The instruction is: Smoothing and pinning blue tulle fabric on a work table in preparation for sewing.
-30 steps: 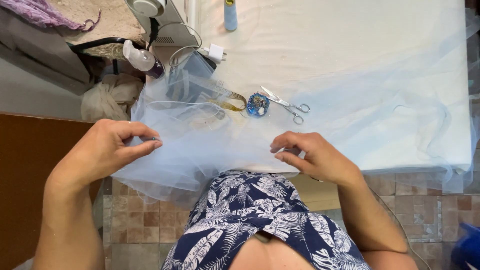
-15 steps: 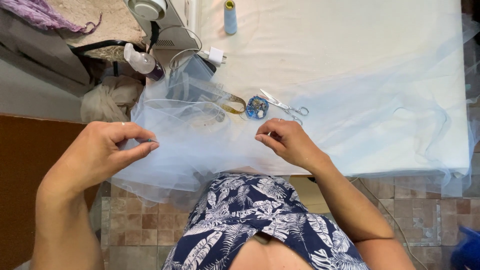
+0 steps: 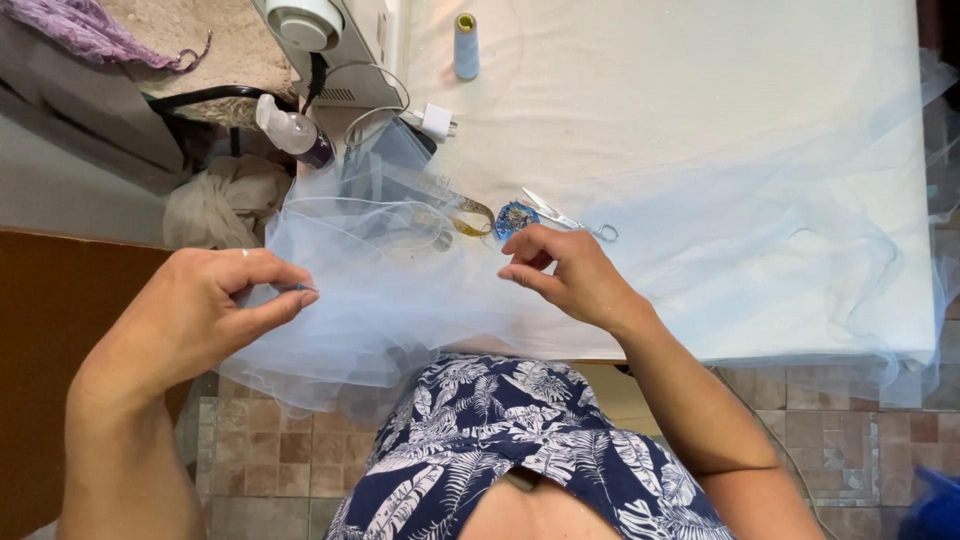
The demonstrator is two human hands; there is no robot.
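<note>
Left hand [image 3: 205,310] has fingers closed in a pinch on the edge of the pale blue tulle [image 3: 400,290] — holds the sheer layer taut off the table's [image 3: 700,130] near edge. Right hand [image 3: 570,275] is curled, fingertips pinching the same tulle on the tabletop, so the span between the hands stays flat. Scissors [image 3: 570,218] and a small round blue pincushion [image 3: 514,216] sit just beyond the right hand — within reach. Thread spool [image 3: 466,45] stands well apart, near the sewing machine [image 3: 330,40].

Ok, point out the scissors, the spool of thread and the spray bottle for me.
scissors [image 3: 565,218]: head view, on the blades near the pivot.
spool of thread [image 3: 466,47]: head view, on the pale blue wound side.
spray bottle [image 3: 292,131]: head view, on the clear body below the nozzle.
</note>
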